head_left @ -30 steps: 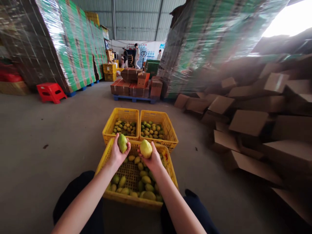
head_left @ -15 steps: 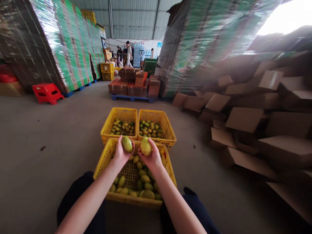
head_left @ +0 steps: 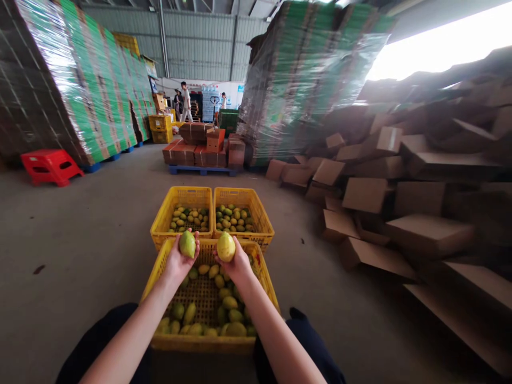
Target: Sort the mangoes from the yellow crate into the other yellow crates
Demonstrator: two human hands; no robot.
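Observation:
My left hand [head_left: 178, 262] is wrapped round a green mango [head_left: 188, 244], held above the far left part of the near yellow crate [head_left: 204, 344]. A yellower mango [head_left: 226, 247] rests in the curled fingers of my right hand [head_left: 239, 265], a short way to the right. Below both hands, several green and yellow mangoes [head_left: 230, 303] lie along the sides of the near crate, and its slotted floor shows in the middle. Behind it stand a left yellow crate [head_left: 160, 216] and a right yellow crate [head_left: 264, 216], side by side, each with mangoes inside.
A red stool [head_left: 52, 165] stands at left by wrapped green stacks [head_left: 92, 90]. Flattened and open cardboard boxes [head_left: 364, 194] are heaped at right. Brown cartons [head_left: 180, 153] sit on a blue pallet [head_left: 202, 170] ahead. People [head_left: 186, 101] are far behind.
The view has swung a little to the right, so everything sits further left. Both mangoes are still held, and each has been turned slightly in its hand.

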